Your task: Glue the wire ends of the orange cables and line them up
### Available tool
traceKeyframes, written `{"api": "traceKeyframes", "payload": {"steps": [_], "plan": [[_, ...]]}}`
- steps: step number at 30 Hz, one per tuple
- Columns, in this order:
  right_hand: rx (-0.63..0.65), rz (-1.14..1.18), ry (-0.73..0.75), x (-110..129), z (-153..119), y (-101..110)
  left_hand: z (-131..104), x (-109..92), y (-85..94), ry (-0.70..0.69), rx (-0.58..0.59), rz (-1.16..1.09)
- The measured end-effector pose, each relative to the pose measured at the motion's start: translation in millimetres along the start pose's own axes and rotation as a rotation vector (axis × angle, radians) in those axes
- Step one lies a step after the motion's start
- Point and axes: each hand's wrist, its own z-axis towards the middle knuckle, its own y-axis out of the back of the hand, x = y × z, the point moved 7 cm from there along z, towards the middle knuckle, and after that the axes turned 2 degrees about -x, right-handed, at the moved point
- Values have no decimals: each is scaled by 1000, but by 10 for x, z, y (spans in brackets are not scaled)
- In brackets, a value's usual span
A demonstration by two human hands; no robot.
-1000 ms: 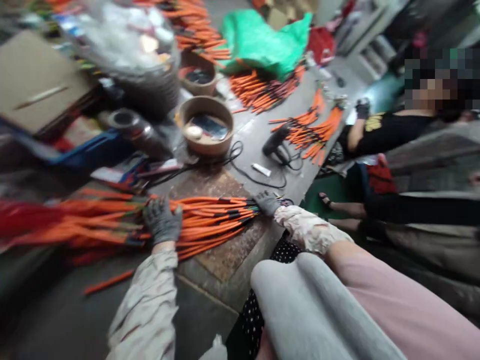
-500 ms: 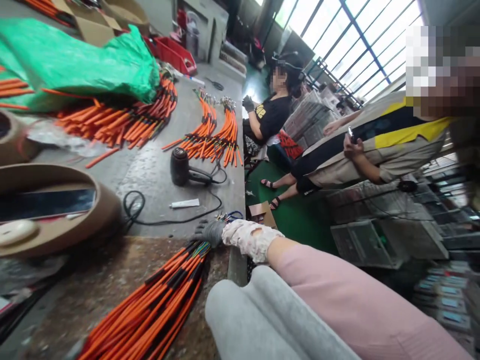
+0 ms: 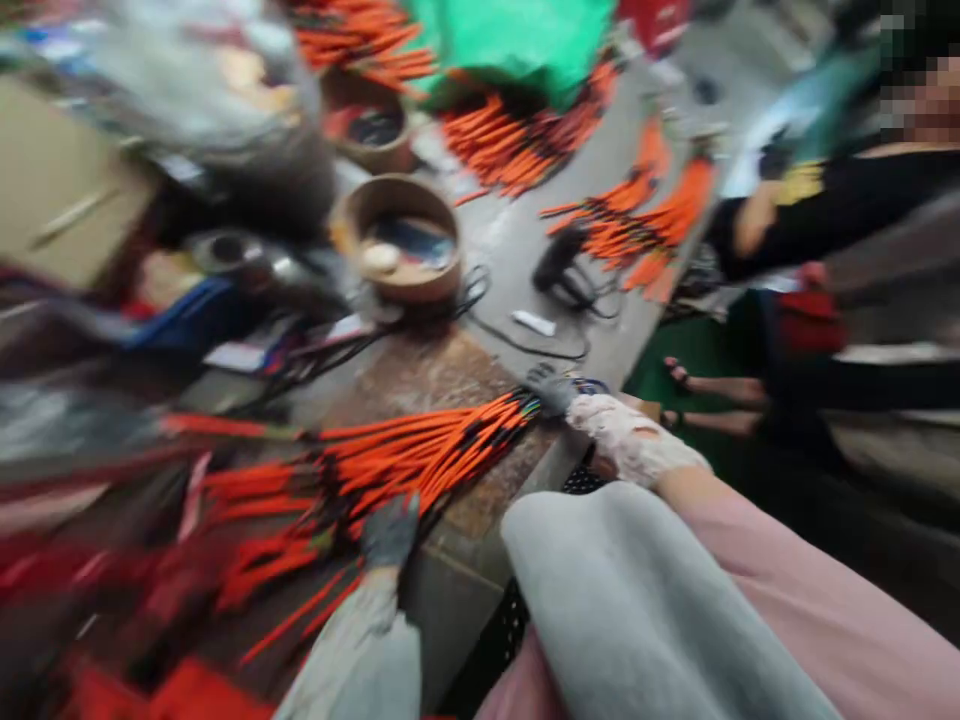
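Big bunch of orange cables point(image 3: 442, 430) lying on the near side of the round tub point(image 3: 416, 288), partly on a scuffed brown board point(image 3: 427, 365) on the counter point(image 3: 499, 248). The right hand point(image 3: 553, 395), in a grey glove, is to the tub's near right, fingers wrapped round the narrow end of the bunch, right where thin coloured wires point(image 3: 531, 404) show. The left hand point(image 3: 390, 532), gloved too, is pretty much straight nearer from the tub, touching the bunch's lower edge. It's blurry there, so can't tell if those fingers are pinching anything or just resting. Right of the tub there's a black hair dryer point(image 3: 556, 262), plus a white tube point(image 3: 534, 323) and some black cord point(image 3: 525, 350). Beyond the tub, a green sack point(image 3: 517, 40) partly covers another cable pile point(image 3: 487, 140). Somebody in a black top point(image 3: 855, 205) is well off to the tub's right.
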Motion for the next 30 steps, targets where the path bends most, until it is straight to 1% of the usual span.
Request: {"api": "traceKeyframes", "payload": {"steps": [1, 2, 3, 4, 6, 8, 9, 10, 11, 12, 14, 18, 21, 23, 25, 26, 28, 30], "plan": [[4, -9, 4, -14, 99, -101, -111, 147, 6, 85, -29, 34], [3, -19, 8, -44, 178, -192, -132, 255, 20, 149, -64, 63], [4, -26, 16, -81, 232, -275, -66, 333, 45, 184, -100, 85], [-2, -35, 22, -123, 262, -341, 69, 399, 86, 203, -136, 107], [-22, -54, 23, -201, 264, -430, 456, 500, 200, 213, -191, 146], [-41, -69, 26, -242, 232, -479, 850, 551, 300, 206, -209, 180], [-49, -75, 29, -250, 219, -495, 1005, 557, 328, 195, -206, 194], [-56, -80, 34, -253, 213, -508, 1114, 557, 339, 186, -199, 207], [-64, -85, 36, -254, 213, -519, 1174, 555, 333, 179, -192, 218], [-72, -91, 37, -256, 218, -527, 1185, 555, 312, 176, -185, 227], [-85, -102, 40, -259, 233, -541, 1082, 564, 240, 186, -179, 242], [-71, -120, 89, -259, 250, -531, 652, 574, 36, 233, -166, 253], [-30, -122, 171, -251, 263, -457, 326, 543, -173, 254, -135, 255], [-6, -122, 224, -214, 274, -361, 89, 531, -332, 274, -118, 249], [5, -121, 268, -115, 278, -232, -178, 572, -463, 312, -120, 239], [2, -119, 290, -35, 275, -158, -315, 622, -501, 342, -131, 233], [-16, -111, 342, 178, 258, -6, -569, 772, -508, 421, -173, 221], [-40, -98, 409, 413, 232, 123, -767, 925, -452, 500, -230, 197]]}}
